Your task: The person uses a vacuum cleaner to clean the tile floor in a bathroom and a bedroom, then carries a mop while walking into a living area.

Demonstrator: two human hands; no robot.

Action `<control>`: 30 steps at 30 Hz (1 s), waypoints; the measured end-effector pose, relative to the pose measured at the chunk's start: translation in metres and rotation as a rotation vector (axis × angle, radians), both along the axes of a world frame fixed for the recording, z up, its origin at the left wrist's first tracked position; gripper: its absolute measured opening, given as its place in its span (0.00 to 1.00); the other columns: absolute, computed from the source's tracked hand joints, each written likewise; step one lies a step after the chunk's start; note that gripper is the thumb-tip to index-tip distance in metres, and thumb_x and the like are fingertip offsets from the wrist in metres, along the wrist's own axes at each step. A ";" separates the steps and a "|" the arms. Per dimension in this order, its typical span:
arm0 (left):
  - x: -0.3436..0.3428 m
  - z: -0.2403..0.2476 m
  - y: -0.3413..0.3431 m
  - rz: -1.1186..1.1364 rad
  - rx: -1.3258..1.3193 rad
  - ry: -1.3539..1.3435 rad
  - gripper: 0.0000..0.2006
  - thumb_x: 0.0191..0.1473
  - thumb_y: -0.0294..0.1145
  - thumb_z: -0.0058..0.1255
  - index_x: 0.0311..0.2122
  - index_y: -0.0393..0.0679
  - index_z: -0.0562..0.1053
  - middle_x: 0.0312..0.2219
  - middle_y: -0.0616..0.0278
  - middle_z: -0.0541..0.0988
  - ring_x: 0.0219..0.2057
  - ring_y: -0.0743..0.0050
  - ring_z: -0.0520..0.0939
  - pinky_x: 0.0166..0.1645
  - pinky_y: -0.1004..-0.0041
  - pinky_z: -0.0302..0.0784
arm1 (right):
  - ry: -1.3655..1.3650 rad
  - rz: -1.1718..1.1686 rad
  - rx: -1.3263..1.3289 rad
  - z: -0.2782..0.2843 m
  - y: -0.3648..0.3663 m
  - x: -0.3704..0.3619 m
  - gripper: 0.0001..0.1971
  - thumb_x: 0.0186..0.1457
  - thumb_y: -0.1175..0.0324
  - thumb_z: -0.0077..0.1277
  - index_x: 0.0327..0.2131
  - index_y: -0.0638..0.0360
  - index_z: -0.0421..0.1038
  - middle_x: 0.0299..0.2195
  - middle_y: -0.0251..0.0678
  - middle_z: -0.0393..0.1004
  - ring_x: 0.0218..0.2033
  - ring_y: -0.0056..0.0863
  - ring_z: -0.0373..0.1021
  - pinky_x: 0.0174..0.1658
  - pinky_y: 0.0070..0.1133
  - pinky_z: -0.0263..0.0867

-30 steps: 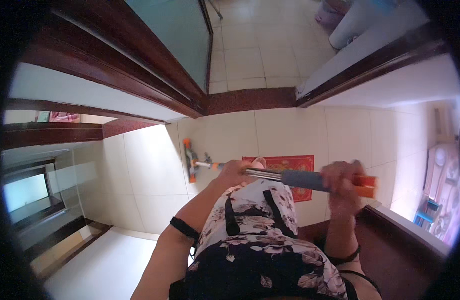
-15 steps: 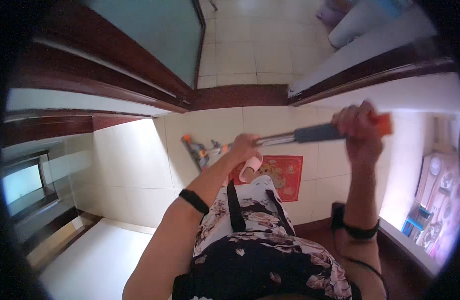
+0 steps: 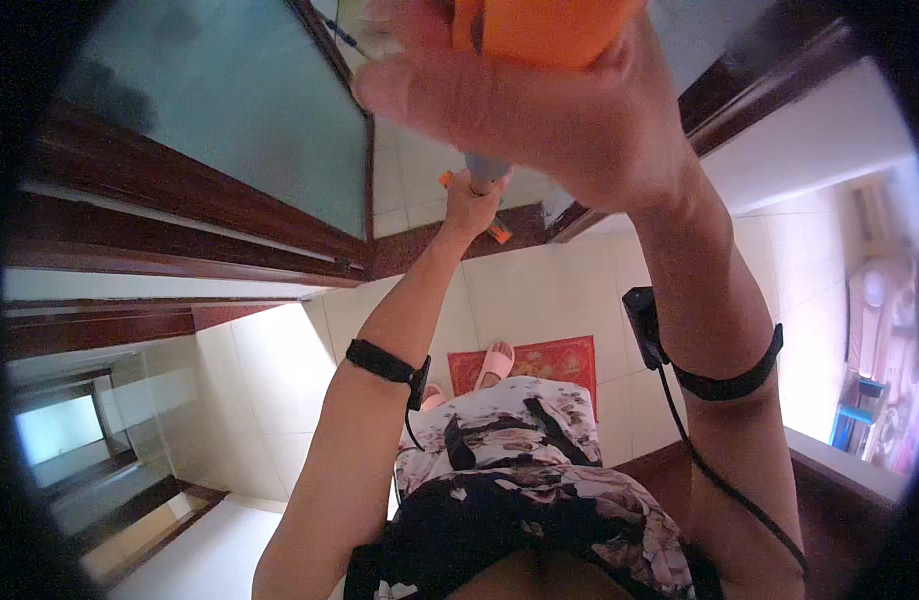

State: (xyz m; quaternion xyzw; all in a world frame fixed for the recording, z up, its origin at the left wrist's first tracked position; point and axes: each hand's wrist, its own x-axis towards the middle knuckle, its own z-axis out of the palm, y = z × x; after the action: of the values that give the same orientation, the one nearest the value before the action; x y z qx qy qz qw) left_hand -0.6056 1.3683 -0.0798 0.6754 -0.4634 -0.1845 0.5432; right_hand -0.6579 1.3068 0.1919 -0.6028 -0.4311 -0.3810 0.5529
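Observation:
A long-handled mop (image 3: 549,30) with a grey grip and an orange end cap stands steeply in front of me. My right hand (image 3: 569,125) is wrapped round the top of the handle, close to the camera, and covers much of it. Lower down, my left hand (image 3: 471,205) is closed round the shaft. Only the orange ends of the mop head (image 3: 499,232) show past my left hand, by the dark red doorway threshold (image 3: 524,222). The rest of the head is hidden.
A frosted-glass door (image 3: 229,120) in a dark wooden frame stands at the left. Behind my left hand is a tiled floor (image 3: 409,185). A red patterned mat (image 3: 569,365) lies under my pink slippers (image 3: 497,362). Cluttered shelving (image 3: 869,370) is at the far right.
The mop has swung from lying slanted across the view to steep, its head moving away to the threshold. My right hand has risen toward the camera; my left hand has reached farther forward.

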 end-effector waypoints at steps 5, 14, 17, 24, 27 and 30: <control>-0.036 0.038 0.006 -0.224 0.162 0.319 0.05 0.48 0.29 0.48 0.32 0.42 0.71 0.20 0.68 0.71 0.22 0.84 0.70 0.24 0.80 0.66 | 0.376 0.158 0.047 0.037 -0.007 -0.040 0.12 0.45 0.63 0.54 0.30 0.59 0.65 0.19 0.33 0.67 0.18 0.21 0.65 0.24 0.19 0.66; -0.120 0.009 0.031 -0.674 0.251 0.577 0.05 0.48 0.30 0.49 0.31 0.41 0.71 0.14 0.74 0.64 0.16 0.89 0.65 0.21 0.82 0.61 | 0.787 -0.598 0.089 0.009 0.009 -0.098 0.08 0.48 0.66 0.50 0.30 0.59 0.66 0.17 0.28 0.64 0.17 0.21 0.62 0.22 0.21 0.63; -0.142 -0.015 0.026 -0.680 0.304 0.782 0.08 0.49 0.32 0.48 0.32 0.41 0.71 0.19 0.71 0.68 0.21 0.86 0.67 0.25 0.81 0.63 | 0.691 -0.797 0.161 -0.027 0.033 -0.100 0.11 0.41 0.70 0.54 0.31 0.60 0.67 0.17 0.29 0.67 0.17 0.23 0.64 0.22 0.23 0.62; -0.134 -0.069 0.027 -0.711 0.345 0.425 0.11 0.50 0.36 0.48 0.35 0.41 0.70 0.25 0.67 0.71 0.27 0.83 0.69 0.32 0.79 0.65 | 0.941 -0.776 -0.020 -0.103 0.062 -0.074 0.10 0.34 0.67 0.53 0.23 0.59 0.65 0.16 0.42 0.68 0.21 0.43 0.67 0.25 0.30 0.64; -0.111 -0.095 0.033 -0.676 0.392 0.406 0.09 0.48 0.31 0.49 0.33 0.39 0.70 0.25 0.67 0.72 0.26 0.86 0.68 0.30 0.82 0.64 | 0.938 -0.723 -0.048 -0.132 0.068 -0.046 0.10 0.34 0.67 0.52 0.23 0.58 0.66 0.16 0.41 0.68 0.21 0.43 0.67 0.26 0.32 0.63; -0.079 -0.098 0.040 -0.710 0.418 0.509 0.08 0.47 0.30 0.50 0.33 0.39 0.70 0.23 0.67 0.72 0.25 0.86 0.68 0.29 0.82 0.64 | 0.910 -0.674 0.007 -0.142 0.073 -0.014 0.10 0.33 0.67 0.52 0.23 0.58 0.66 0.15 0.41 0.68 0.22 0.43 0.68 0.27 0.32 0.63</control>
State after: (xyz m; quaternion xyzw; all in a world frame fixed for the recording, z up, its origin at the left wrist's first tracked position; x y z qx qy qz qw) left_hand -0.6842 1.4081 -0.1778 0.5036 -0.4705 -0.6070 0.3956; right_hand -0.6715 1.3799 0.0494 -0.8088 0.0680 -0.2397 0.5327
